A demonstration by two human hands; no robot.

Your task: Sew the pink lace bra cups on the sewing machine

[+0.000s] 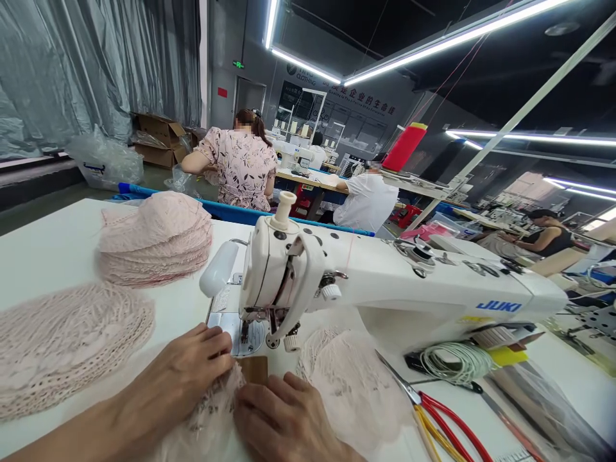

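Note:
My left hand (185, 372) and my right hand (283, 417) press together on a piece of pale pink lace (214, 410) just in front of the needle plate (240, 333) of a white JUKI sewing machine (385, 282). Both hands have their fingers curled and pinched on the lace edge. A small brown card (253, 369) lies between the hands and the presser foot. More pink lace (351, 385) lies to the right under the machine arm.
Two stacks of pink lace cups sit at left, a near stack (62, 340) and a far stack (156, 240). Red-handled scissors (433, 410) and a coil of cord (452, 362) lie at right. A red thread cone (404, 146) stands behind. Other workers sit at tables beyond.

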